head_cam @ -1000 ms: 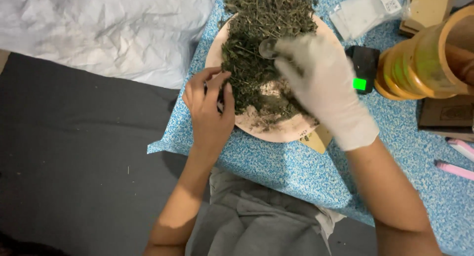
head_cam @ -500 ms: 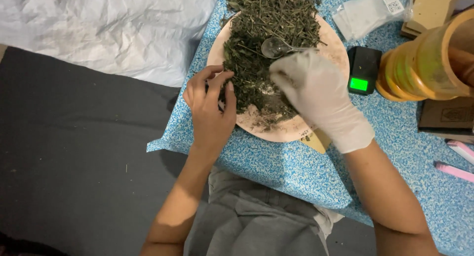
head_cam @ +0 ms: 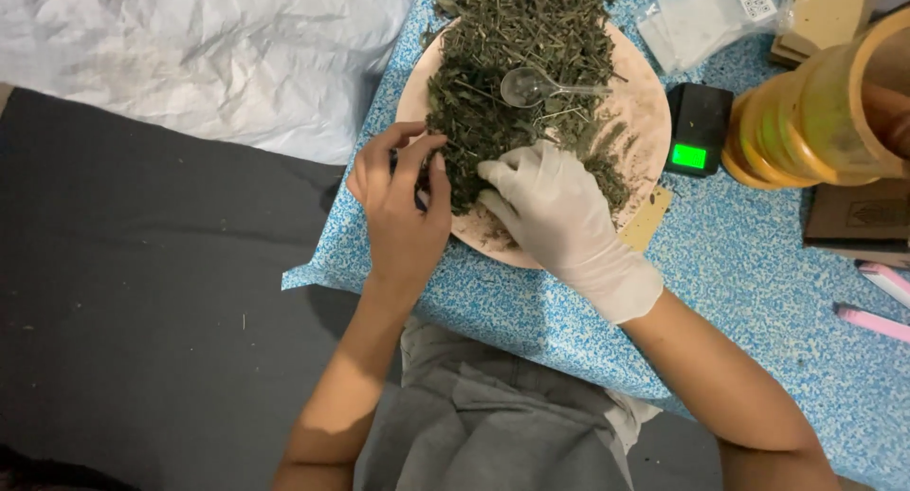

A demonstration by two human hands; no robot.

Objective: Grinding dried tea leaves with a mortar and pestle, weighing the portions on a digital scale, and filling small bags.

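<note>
The pile of dried green herbs (head_cam: 512, 64) lies on a round pale plate (head_cam: 637, 112) in the upper middle of the frame, on a worktop (head_cam: 758, 292) covered with a blue speckled cloth. The plate sits just at the near edge of the worktop, probably so that both hands reach it easily from the person's lap.

The left hand (head_cam: 403, 211), bare, is at the left rim of the plate. Its fingers (head_cam: 417, 159) are curled together and the tips pinch at the edge of the herbs; something dark seems to be between them, but it is too small to tell what it is. The right hand (head_cam: 559, 221) wears a white glove, most likely to keep the material clean. It lies with the palm down on the lower part of the pile, and its fingers (head_cam: 502, 173) are bent and half closed, pressing into the herbs and not gripping 1 clear thing.

A clear plastic spoon (head_cam: 533, 86) rests on top of the herbs, above the gloved hand, and no hand touches it. To the right of the plate stands a small black scale with a green display (head_cam: 697, 131), close by for weighing, it seems. Further right is a large amber jar (head_cam: 806, 121), and in the upper right are clear small bags (head_cam: 701, 22). In the upper left of the frame lies a white crumpled sheet (head_cam: 190, 55).
</note>
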